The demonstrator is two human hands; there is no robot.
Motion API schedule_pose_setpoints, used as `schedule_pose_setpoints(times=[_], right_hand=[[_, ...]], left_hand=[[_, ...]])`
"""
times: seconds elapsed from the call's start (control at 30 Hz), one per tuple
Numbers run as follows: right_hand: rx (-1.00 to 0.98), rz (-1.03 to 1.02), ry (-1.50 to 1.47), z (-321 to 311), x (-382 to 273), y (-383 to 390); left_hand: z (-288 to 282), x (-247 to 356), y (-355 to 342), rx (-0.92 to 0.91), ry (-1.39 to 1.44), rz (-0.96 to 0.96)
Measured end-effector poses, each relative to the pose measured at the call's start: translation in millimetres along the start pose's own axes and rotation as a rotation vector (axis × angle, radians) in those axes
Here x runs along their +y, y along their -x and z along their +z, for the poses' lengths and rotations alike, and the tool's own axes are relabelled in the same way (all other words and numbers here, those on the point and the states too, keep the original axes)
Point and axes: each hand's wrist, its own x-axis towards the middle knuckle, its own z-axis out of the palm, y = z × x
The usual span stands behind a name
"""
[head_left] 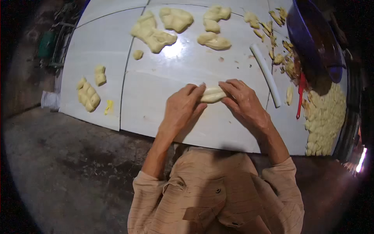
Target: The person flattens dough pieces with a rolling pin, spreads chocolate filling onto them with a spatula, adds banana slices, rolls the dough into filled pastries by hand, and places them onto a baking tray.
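Note:
Between my two hands lies a short, thick piece of pale yellow dough point(213, 94), with a lengthwise crease, on the white tiled table point(156, 105). My left hand point(183, 103) pinches its left end between thumb and fingers. At the other end, my right hand point(244, 100) grips it the same way, fingers curled over and thumb beneath. The dough's two ends are hidden under the fingertips. To the right of my right hand rests a white rod point(266, 75), lying at a slant.
Dough lumps point(152, 33) sit at the back, with a braided piece point(88, 94) at left. A purple basin point(307, 35) stands back right, near yellow scraps point(288, 62). A red-handled tool point(300, 93) lies beside many small dough pieces point(325, 119) on the right.

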Motion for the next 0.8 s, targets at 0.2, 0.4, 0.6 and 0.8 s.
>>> schedule_pose_setpoints(times=[0.2,0.4,0.6,0.8], right_hand=[[-0.094,0.161,-0.132,-6.6,-33.4,-20.3],[-0.089,-0.066,-0.142,15.8,-53.2,-67.4],[-0.066,-0.365,-0.051,60.5,-102.9,-178.8],[-0.052,-0.5,0.072,115.8,-143.9,-286.3]], left_hand=[[-4.3,-3.4,4.1,0.088,0.096,-0.015],[-43.7,-24.1,44.9,0.345,0.131,-0.122],[-105.4,-83.7,54.9,0.525,0.104,-0.348],[-149.1,-150.1,49.4,0.554,-0.052,-0.459]])
